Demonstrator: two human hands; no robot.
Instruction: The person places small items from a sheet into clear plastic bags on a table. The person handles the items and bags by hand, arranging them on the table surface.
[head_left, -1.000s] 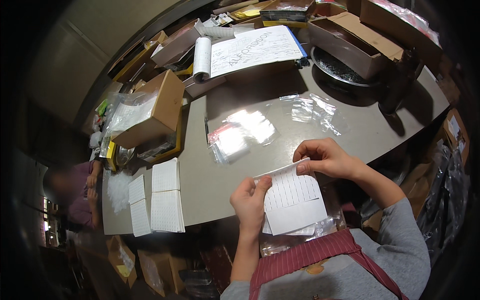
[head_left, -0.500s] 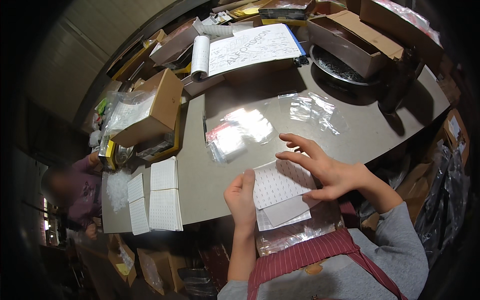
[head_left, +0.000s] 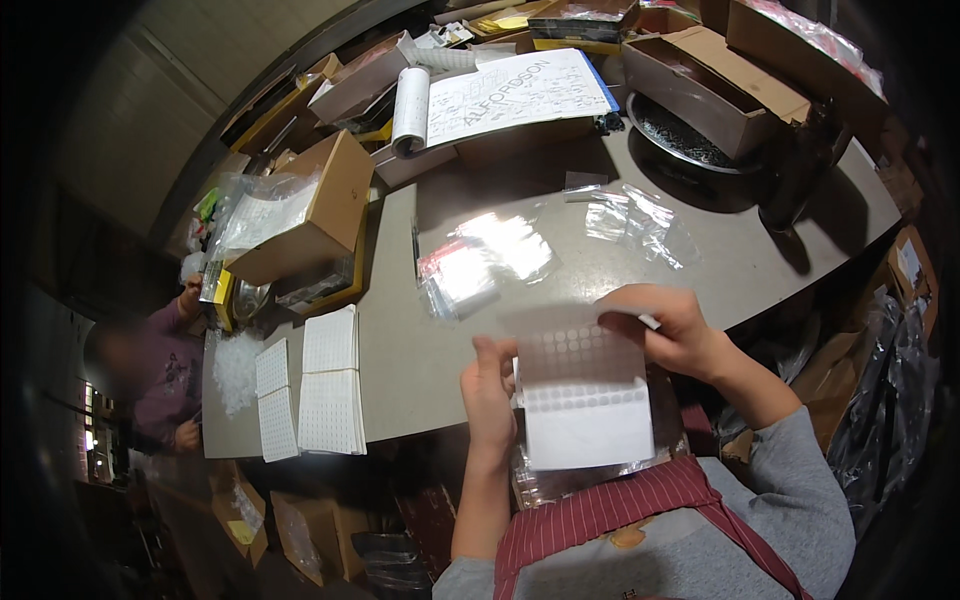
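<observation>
In front of my apron, at the near edge of the table, my left hand (head_left: 490, 395) grips the left side of several stacked white sheets (head_left: 588, 435). My right hand (head_left: 662, 325) has its fingers closed on the upper right edge of a thin dotted sheet (head_left: 580, 348), which is raised and blurred. Rows of pale round dots show on it, and a plain white surface lies below. A clear plastic package (head_left: 530, 485) shows partly beneath the sheets. Left on the table are two banded stacks of printed sheets, a wider stack (head_left: 331, 400) and a narrower stack (head_left: 277, 405).
Clear zip bags lie in a shiny pile (head_left: 490, 260) and a smaller group (head_left: 635, 225). A cardboard box (head_left: 320, 205) stands left, a round black tray (head_left: 690, 150) far right. Beyond are a paper pad (head_left: 520, 95) and more boxes. A co-worker (head_left: 165, 380) is at far left.
My right hand, open over the printed sheet before, has closed on a sheet and lifted it. Dotted and plain white surfaces now show where printed rows were.
</observation>
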